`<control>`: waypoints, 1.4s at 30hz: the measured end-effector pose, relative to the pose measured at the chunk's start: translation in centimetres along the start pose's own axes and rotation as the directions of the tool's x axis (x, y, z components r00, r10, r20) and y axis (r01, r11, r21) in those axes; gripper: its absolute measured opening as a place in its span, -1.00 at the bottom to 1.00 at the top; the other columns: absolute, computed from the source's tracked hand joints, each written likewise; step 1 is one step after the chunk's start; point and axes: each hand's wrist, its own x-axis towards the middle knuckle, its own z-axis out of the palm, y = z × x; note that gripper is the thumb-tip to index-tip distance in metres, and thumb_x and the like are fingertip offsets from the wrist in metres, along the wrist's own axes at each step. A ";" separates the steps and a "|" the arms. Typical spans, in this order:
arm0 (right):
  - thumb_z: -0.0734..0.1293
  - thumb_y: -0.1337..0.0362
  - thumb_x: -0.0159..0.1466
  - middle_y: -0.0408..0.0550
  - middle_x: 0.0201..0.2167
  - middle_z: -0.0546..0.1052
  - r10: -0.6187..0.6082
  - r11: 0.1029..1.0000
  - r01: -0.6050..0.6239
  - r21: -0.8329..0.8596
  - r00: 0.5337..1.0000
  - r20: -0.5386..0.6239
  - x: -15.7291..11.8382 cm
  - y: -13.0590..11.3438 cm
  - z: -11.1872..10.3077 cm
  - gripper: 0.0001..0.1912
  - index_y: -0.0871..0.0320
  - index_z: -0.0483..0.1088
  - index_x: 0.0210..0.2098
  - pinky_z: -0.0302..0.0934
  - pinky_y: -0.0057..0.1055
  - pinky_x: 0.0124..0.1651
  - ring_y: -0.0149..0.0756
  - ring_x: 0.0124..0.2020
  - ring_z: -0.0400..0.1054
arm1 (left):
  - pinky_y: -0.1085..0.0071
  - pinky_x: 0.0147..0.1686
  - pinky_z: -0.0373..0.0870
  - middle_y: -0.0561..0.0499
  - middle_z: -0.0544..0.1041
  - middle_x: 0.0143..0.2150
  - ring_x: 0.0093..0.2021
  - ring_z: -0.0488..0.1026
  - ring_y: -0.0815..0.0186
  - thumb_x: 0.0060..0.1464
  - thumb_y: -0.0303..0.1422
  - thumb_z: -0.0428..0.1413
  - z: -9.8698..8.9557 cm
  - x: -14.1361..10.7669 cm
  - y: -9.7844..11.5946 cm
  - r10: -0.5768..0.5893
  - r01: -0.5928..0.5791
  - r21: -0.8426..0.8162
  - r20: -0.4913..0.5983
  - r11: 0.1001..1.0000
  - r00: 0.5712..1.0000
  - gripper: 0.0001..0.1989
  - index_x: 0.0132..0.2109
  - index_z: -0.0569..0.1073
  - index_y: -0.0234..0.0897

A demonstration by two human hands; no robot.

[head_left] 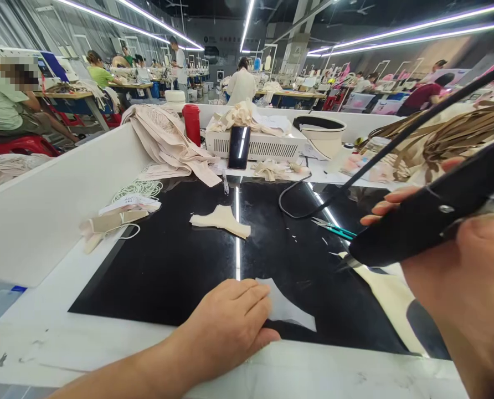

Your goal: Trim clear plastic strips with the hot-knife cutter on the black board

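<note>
My right hand [463, 277] is wrapped round a corded black power tool [421, 216] with a thin metal tip, tilted down to the left. Its exact kind is unclear. Beneath the tip lies a long cream fabric piece [392, 299], partly hidden by my wrist. At the mat's front edge, my left hand [234, 313] has its fingers bent together over one end of a translucent whitish curved sheet [291, 307]. Beyond it, a cream cut fabric piece [222, 220] rests on the black mat [159, 266]. Teal-handled thread snips [334, 228] lie left of the tool.
Behind the mat are a phone [239, 148] leaning on a white vented box [216, 145], a red cup [192, 124] and piled beige fabric [164, 136]. Elastic cord [139, 189] sits left. A black cable [342, 194] crosses the right side. Several people work at machines beyond.
</note>
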 end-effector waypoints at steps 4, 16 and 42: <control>0.68 -0.02 0.07 -0.13 -0.31 0.56 0.051 0.982 -0.061 0.179 0.997 0.058 -1.1 -1.1 3.0 -0.42 -0.22 0.58 0.06 0.45 -0.17 -0.43 -0.16 -0.42 0.46 | 0.22 0.00 0.57 -0.09 0.65 0.13 0.11 0.60 0.14 0.57 -0.15 -0.12 0.1 0.0 0.0 0.002 -0.002 0.012 0.006 1.000 1.000 -0.57 0.06 0.52 -0.38; 0.56 0.05 0.30 -0.21 -0.35 0.51 0.008 0.930 -0.030 0.368 0.998 0.061 -5.6 -1.2 8.7 -0.57 -0.10 0.26 -0.04 0.35 -0.31 -0.53 -0.30 -0.51 0.40 | 0.23 0.01 0.53 -0.12 0.65 0.13 0.12 0.58 0.15 0.58 -0.17 -0.12 -0.3 0.2 0.3 0.016 -0.019 0.057 0.041 0.998 0.999 -0.57 0.05 0.52 -0.40; 0.50 0.15 0.38 -0.20 -0.29 0.50 0.030 0.916 -0.056 0.398 0.997 0.072 -6.0 -0.6 9.1 -0.63 -0.17 0.30 0.05 0.35 -0.26 -0.44 -0.26 -0.46 0.43 | 0.23 0.00 0.54 -0.12 0.66 0.12 0.13 0.58 0.15 0.56 -0.14 -0.08 -0.2 0.0 0.5 0.023 -0.027 0.100 0.041 0.995 0.999 -0.56 0.04 0.54 -0.42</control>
